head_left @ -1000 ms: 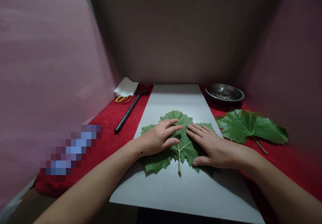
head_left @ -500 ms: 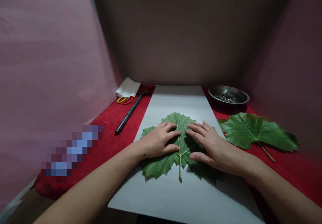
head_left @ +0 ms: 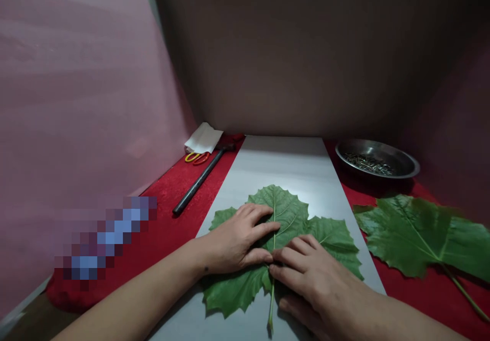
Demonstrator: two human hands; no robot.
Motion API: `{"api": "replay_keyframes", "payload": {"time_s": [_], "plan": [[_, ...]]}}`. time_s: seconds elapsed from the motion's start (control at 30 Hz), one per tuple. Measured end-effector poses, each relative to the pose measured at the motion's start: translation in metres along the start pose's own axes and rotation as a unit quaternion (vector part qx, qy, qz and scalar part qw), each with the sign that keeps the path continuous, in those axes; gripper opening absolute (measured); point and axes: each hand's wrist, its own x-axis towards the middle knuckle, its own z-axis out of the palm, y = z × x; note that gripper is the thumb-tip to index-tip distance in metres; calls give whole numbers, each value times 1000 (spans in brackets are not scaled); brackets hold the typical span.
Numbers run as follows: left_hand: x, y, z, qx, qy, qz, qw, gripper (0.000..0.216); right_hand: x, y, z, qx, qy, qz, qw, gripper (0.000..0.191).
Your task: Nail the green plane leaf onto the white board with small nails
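A large green lobed leaf [head_left: 283, 203] lies vein side up on a long white board [head_left: 283, 162], its stem [head_left: 271, 305] pointing toward me. My left hand [head_left: 245, 236] rests flat on the leaf's left half, fingers stretched across the central vein. At the base of the leaf, where the veins meet the stem, my right hand [head_left: 306, 274] touches with its bent fingertips. Its thumb sits lower, apart from the fingers and partly in shadow. The two hands nearly meet at the midline.
On the red cloth [head_left: 161, 234] at left lie a hammer [head_left: 199, 185], scissors with yellow and red handles [head_left: 197, 157], a white paper [head_left: 203, 138] and a pixelated patch. At right are a metal bowl [head_left: 398, 165] of nails and a second leaf [head_left: 413, 239].
My right hand has moved down and left from the leaf's right lobe to the stem base, uncovering that lobe. My left hand stays on the leaf. The view has shifted slightly.
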Motion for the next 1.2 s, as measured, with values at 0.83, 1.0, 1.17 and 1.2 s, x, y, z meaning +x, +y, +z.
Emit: {"api": "replay_keyframes", "payload": {"time_s": [0.83,1.0,1.17,1.2], "plan": [[-1,-2,0,-9,-52,19,998,82,0,9,-2,126,-14,39,991,27],[-1,-2,2,1,-47,21,999,80,-15,9,-16,162,24,68,984,54],[-1,-1,2,15,-48,17,999,79,-41,17,-13,28,-20,157,987,64],[-1,-1,2,17,-49,17,998,79,-46,20,-11,11,-38,175,984,66]]}}
